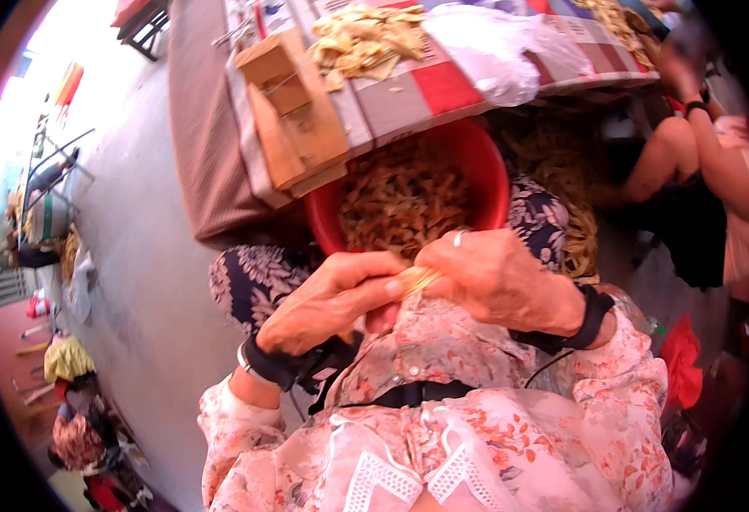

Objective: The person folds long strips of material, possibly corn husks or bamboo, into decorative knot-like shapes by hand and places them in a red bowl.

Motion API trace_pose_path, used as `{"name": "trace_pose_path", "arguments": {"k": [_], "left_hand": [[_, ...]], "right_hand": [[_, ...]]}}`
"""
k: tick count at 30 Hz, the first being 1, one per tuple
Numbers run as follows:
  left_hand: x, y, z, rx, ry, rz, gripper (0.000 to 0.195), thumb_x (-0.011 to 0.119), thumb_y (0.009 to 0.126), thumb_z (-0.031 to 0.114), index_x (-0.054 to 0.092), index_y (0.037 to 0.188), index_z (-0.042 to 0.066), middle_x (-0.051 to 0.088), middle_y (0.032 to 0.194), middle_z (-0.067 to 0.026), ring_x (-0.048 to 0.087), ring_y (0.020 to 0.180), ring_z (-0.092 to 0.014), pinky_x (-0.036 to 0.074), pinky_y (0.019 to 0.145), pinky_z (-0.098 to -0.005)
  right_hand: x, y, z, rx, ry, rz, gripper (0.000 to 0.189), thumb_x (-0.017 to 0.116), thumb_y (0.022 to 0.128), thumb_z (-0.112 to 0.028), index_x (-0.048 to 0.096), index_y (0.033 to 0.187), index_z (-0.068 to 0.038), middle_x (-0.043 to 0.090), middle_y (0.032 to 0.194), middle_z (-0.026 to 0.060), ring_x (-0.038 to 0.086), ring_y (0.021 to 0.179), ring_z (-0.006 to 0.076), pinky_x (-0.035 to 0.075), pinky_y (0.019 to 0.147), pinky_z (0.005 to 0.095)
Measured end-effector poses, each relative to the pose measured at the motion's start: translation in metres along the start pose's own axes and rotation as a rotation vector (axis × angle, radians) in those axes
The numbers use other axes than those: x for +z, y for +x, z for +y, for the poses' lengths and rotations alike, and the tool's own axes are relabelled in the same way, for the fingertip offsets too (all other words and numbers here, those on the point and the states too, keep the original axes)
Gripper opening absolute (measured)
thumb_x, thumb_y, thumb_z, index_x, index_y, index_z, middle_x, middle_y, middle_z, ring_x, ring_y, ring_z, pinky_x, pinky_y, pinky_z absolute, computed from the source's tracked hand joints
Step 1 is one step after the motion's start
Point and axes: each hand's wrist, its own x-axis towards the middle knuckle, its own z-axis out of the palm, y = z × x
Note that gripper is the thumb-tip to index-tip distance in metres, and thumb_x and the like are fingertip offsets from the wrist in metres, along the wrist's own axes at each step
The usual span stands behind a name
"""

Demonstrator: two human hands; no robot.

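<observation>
In front of my chest, my left hand (336, 296) and my right hand (499, 281) pinch a small bundle of pale yellow strips (420, 280) from both sides. The fingers cover much of it, and I cannot tell its exact material. Just beyond my hands, between my knees, stands a red plastic basin (501, 168). Many small brown, folded-looking pieces (406, 205) fill its bottom. On the near left part of the table lies a wooden block fixture (297, 121) with a recess, jutting over the edge. Behind it is a loose pile of flat yellow strips (371, 41).
A checked cloth covers the table (400, 105); a white plastic bag (496, 48) hangs over its edge. Long yellowish strips (580, 237) lie low at the right. Another person (720, 153) sits there. Grey floor (137, 211) extends left, with a metal rack (51, 160) farther off.
</observation>
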Motion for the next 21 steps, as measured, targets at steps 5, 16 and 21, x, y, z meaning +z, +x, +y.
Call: {"name": "trace_pose_path", "arguments": {"k": [5,16,21], "left_hand": [[-0.001,-0.005,-0.008,0.014,0.201,0.035,0.019,0.050,0.092,0.017,0.059,0.090,0.001,0.044,0.065,0.0056,0.038,0.059,-0.003,0.031,0.051,-0.0186],[-0.005,-0.027,-0.016,0.442,0.465,0.113,0.021,0.061,0.083,0.013,0.059,0.098,-0.002,0.061,0.071,-0.0106,0.058,0.061,-0.018,0.045,0.057,-0.0277],[-0.013,-0.026,-0.015,0.646,0.678,0.321,0.013,0.060,0.082,0.008,0.060,0.088,-0.003,0.059,0.069,-0.0158,0.059,0.061,-0.031,0.046,0.055,-0.0317]], "right_hand": [[-0.005,-0.010,-0.004,0.077,0.149,-0.140,0.022,0.059,0.081,-0.022,0.048,0.076,-0.004,0.052,0.057,0.0123,0.057,0.054,0.0292,0.044,0.047,0.0377],[-0.008,0.005,-0.030,0.707,1.140,-0.287,0.025,0.056,0.088,-0.024,0.061,0.080,-0.001,0.059,0.071,-0.0016,0.049,0.052,0.0082,0.039,0.047,0.0235],[0.004,0.013,-0.029,0.822,1.305,-0.313,0.028,0.048,0.093,-0.023,0.060,0.092,0.002,0.042,0.053,-0.0029,0.042,0.039,0.0058,0.037,0.038,0.0194]]}}
